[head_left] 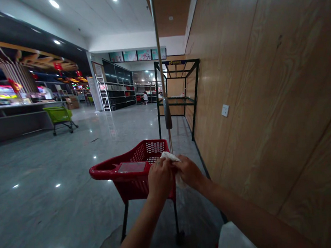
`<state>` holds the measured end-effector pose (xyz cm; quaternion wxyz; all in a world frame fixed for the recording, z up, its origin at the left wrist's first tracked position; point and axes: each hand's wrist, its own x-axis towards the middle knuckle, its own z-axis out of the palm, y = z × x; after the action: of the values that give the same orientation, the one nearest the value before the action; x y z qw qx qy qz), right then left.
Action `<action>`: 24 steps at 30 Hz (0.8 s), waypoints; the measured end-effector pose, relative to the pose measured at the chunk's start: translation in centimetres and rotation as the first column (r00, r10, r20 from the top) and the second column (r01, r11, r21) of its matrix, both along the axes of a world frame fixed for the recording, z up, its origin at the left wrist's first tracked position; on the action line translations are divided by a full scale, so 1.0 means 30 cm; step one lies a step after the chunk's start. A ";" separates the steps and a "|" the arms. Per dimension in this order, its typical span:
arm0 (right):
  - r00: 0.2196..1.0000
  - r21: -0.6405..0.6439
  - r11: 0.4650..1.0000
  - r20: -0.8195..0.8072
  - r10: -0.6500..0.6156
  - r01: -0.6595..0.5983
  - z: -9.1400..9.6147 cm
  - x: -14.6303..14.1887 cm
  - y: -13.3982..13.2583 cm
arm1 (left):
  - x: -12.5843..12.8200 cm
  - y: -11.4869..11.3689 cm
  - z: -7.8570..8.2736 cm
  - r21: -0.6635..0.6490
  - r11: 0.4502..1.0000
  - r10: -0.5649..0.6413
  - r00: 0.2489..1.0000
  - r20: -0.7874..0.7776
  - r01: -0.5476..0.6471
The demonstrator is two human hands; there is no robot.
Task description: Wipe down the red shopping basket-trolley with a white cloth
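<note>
My left hand (160, 176) and my right hand (189, 171) meet in front of me, fingers closed on a crumpled white cloth (169, 156). A translucent part hangs blurred below my right hand. Just behind the cloth rises a long thin pole (157, 42) with a grey grip-like sleeve (167, 114) near its lower part. Whether the cloth touches the pole's lower end, I cannot tell. A red plastic shopping cart (133, 184) stands right behind and left of my hands, and its right side is partly hidden by my left hand.
A wood-panelled wall (258, 102) with a socket (225, 110) runs along my right. Ahead stands a dark metal frame rack (190, 97). Farther off are a green cart (59, 114), a counter (8, 124), a ladder (103, 93), shelves and a crouching person (145, 97).
</note>
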<state>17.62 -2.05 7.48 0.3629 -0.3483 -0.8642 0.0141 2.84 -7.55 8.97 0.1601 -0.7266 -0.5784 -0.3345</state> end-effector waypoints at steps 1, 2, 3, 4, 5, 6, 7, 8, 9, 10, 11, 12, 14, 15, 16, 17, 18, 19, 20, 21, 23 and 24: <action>1.000 -0.010 1.000 -0.008 0.019 -0.019 -0.008 0.002 -0.005 | 0.005 -0.003 -0.007 -0.006 1.000 0.015 1.000 0.004 -0.015; 1.000 -0.040 0.999 -0.012 0.011 -0.012 -0.014 0.009 -0.006 | 0.008 -0.007 -0.014 -0.008 0.999 0.033 0.999 0.006 -0.033; 1.000 -0.084 0.996 -0.013 -0.016 0.015 -0.020 0.021 -0.003 | 0.010 -0.012 -0.021 -0.007 0.999 0.049 0.999 0.001 -0.049; 0.999 -0.130 0.990 -0.011 -0.052 0.050 -0.025 0.034 0.004 | 0.012 -0.019 -0.029 -0.004 0.998 0.059 0.998 -0.012 -0.059; 0.996 -0.169 0.982 -0.010 -0.090 0.087 -0.029 0.048 0.013 | 0.015 -0.024 -0.037 0.000 0.998 0.067 0.997 -0.028 -0.067; 0.992 -0.198 0.973 -0.011 -0.122 0.117 -0.031 0.058 0.023 | 0.018 -0.029 -0.045 0.005 0.997 0.075 0.996 -0.041 -0.075; 0.989 -0.214 0.967 -0.017 -0.147 0.140 -0.032 0.065 0.033 | 0.022 -0.032 -0.052 0.010 0.996 0.086 0.995 -0.047 -0.086; 0.985 -0.221 0.962 -0.026 -0.171 0.162 -0.033 0.067 0.042 | 0.027 -0.032 -0.058 0.014 0.995 0.099 0.994 -0.046 -0.098; 0.980 -0.222 0.957 -0.033 -0.197 0.185 -0.031 0.064 0.050 | 0.034 -0.030 -0.064 0.019 0.994 0.112 0.993 -0.039 -0.112; 0.973 -0.220 0.952 -0.037 -0.226 0.213 -0.030 0.059 0.058 | 0.040 -0.026 -0.069 0.027 0.992 0.126 0.992 -0.027 -0.125; 0.965 -0.219 0.944 -0.036 -0.262 0.248 -0.027 0.052 0.067 | 0.045 -0.020 -0.073 0.038 0.990 0.133 0.991 -0.015 -0.133; 0.953 -0.217 0.933 -0.033 -0.301 0.287 -0.025 0.046 0.077 | 0.047 -0.014 -0.078 0.056 0.990 0.129 0.992 -0.009 -0.128; 0.928 -0.211 0.911 -0.036 -0.371 0.356 -0.023 0.039 0.102 | 0.045 -0.001 -0.088 0.110 0.990 0.095 0.995 -0.013 -0.093; 0.922 -0.205 0.907 -0.044 -0.385 0.369 -0.023 0.038 0.116 | 0.040 0.005 -0.094 0.143 0.987 0.078 0.997 -0.017 -0.075; 0.925 -0.196 0.913 -0.055 -0.375 0.358 -0.025 0.036 0.130 | 0.032 0.009 -0.100 0.177 0.982 0.063 0.998 -0.019 -0.059; 0.941 -0.182 0.931 -0.067 -0.333 0.316 -0.029 0.034 0.142 | 0.024 0.012 -0.105 0.210 0.976 0.051 0.999 -0.017 -0.047; 0.963 -0.164 0.956 -0.075 -0.257 0.242 -0.035 0.028 0.152 | 0.014 0.012 -0.110 0.240 0.970 0.042 0.999 -0.009 -0.039; 0.984 -0.146 0.978 -0.083 -0.160 0.147 -0.043 0.018 0.158 | 0.003 0.010 -0.113 0.267 0.963 0.031 1.000 0.002 -0.030; 0.994 -0.134 0.990 -0.091 -0.061 0.048 -0.052 0.004 0.160 | -0.008 0.007 -0.116 0.288 0.957 0.015 1.000 0.010 -0.018; 0.995 -0.133 0.991 -0.099 0.022 -0.035 -0.062 -0.013 0.159 | -0.019 0.002 -0.118 0.306 0.952 -0.003 1.000 0.017 -0.002; 0.989 -0.170 0.979 -0.116 0.094 -0.113 -0.083 -0.051 0.153 | -0.043 -0.010 -0.119 0.341 0.940 -0.028 0.999 0.034 0.015; 0.988 -0.199 0.973 -0.120 0.095 -0.118 -0.091 -0.069 0.150 | -0.056 -0.016 -0.119 0.359 0.933 -0.034 0.998 0.049 0.015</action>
<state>15.57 2.44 4.75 0.3708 -0.3355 -0.8543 0.1418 1.16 -8.04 5.41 0.2700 -0.6831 -0.5027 -0.4558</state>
